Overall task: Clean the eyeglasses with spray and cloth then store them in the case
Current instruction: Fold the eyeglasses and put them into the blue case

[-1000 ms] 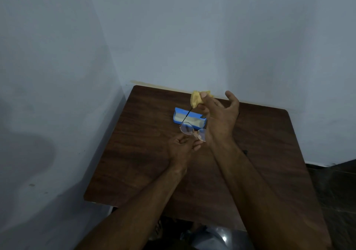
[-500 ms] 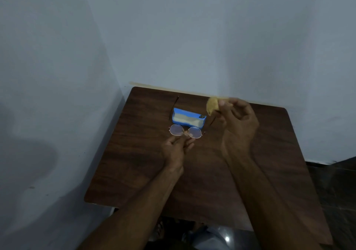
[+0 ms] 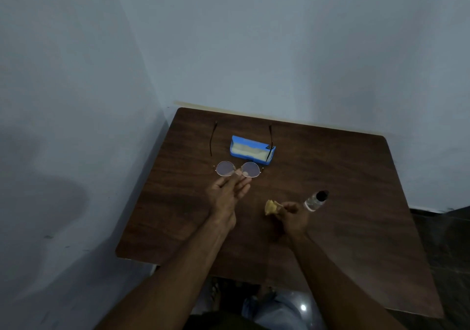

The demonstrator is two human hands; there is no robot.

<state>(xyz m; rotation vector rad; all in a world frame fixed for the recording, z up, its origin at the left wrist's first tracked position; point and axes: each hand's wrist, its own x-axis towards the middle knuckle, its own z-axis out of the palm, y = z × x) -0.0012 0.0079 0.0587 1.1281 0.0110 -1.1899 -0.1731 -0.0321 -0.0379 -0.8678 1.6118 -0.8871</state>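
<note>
Round thin-rimmed eyeglasses [image 3: 250,169] are held by the bridge in my left hand [image 3: 227,195], temples unfolded and pointing away toward the wall. The right temple crosses over the blue open case [image 3: 250,149], which lies just behind the lenses with its pale lining showing. My right hand [image 3: 291,215] is lower and to the right, fingers closed on a crumpled yellow cloth [image 3: 270,207]. A small clear spray bottle [image 3: 316,200] with a black cap stands right beside that hand.
Everything sits on a dark wooden table [image 3: 343,240] pushed into a corner of grey-blue walls. My knees and the floor show below the table's near edge.
My right hand dropped from above the case down toward me with the cloth, uncovering the spray bottle. The glasses now have both temples spread open, still pinched by my left hand.
</note>
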